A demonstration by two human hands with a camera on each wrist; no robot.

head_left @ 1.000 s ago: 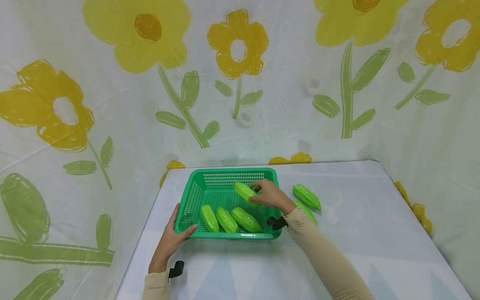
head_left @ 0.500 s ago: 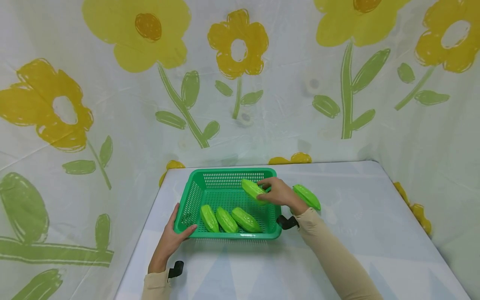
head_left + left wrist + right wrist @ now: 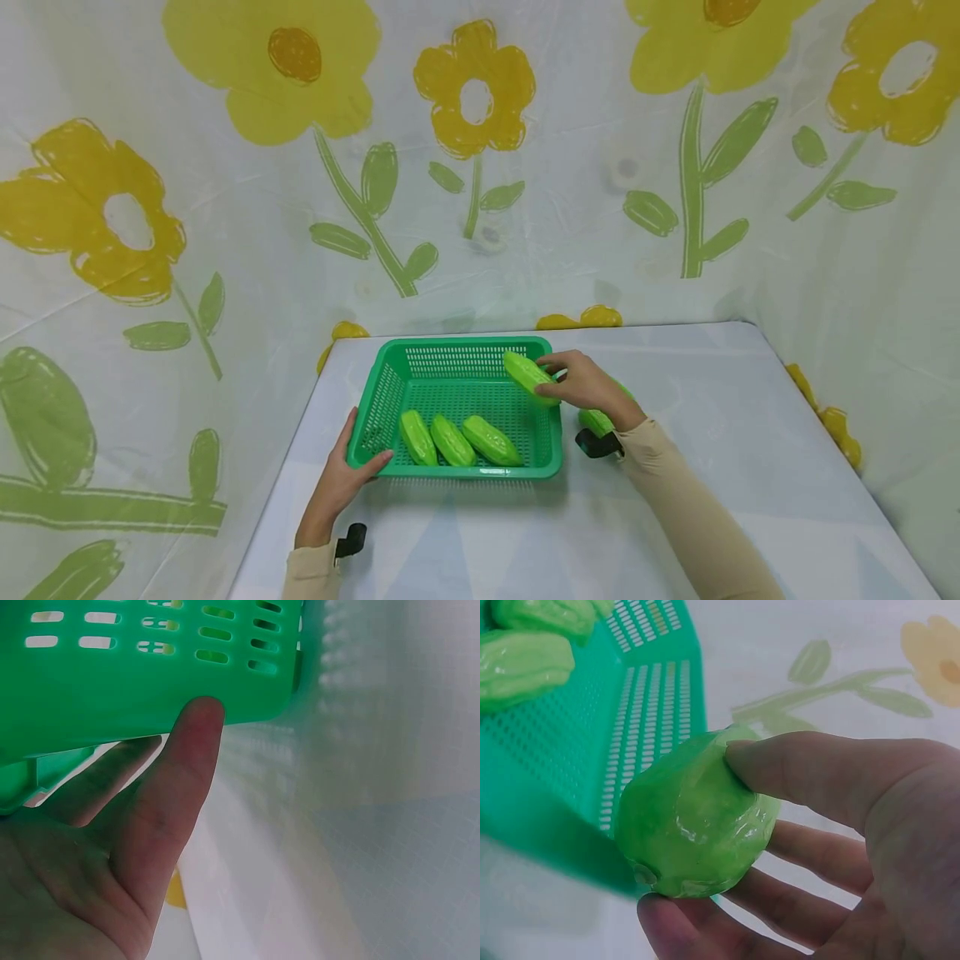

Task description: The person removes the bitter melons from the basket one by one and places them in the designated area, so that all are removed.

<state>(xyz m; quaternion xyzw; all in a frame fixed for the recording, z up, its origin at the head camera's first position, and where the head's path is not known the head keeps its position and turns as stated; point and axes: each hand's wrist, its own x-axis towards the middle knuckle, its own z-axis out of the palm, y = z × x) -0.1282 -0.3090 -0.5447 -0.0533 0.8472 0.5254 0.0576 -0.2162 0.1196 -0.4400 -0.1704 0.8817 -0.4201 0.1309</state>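
A green plastic basket [image 3: 450, 472] with slotted walls stands on the table. My left hand [image 3: 339, 483] rests at its near left corner, thumb along the front and straight fingers along the left side. In the left wrist view the thumb [image 3: 180, 795] touches the basket's outer wall. My right hand [image 3: 588, 387] holds a glossy, light-green, ridged oblong fruit [image 3: 528, 377] between thumb and fingers, tilted over the basket's right rim. The right wrist view shows this fruit [image 3: 697, 817] end-on. Three similar fruits [image 3: 453, 440] lie side by side in the front of the basket.
To the right of the basket, more green fruit [image 3: 596, 421] lies on the table [image 3: 720, 467], partly hidden behind the right hand and wrist. A white curtain [image 3: 555, 250] with printed yellow flowers hangs behind and at both sides.
My right hand has moved to the right with the fruit, from above the basket's inside to its right rim. The left hand and the basket have stayed in place.
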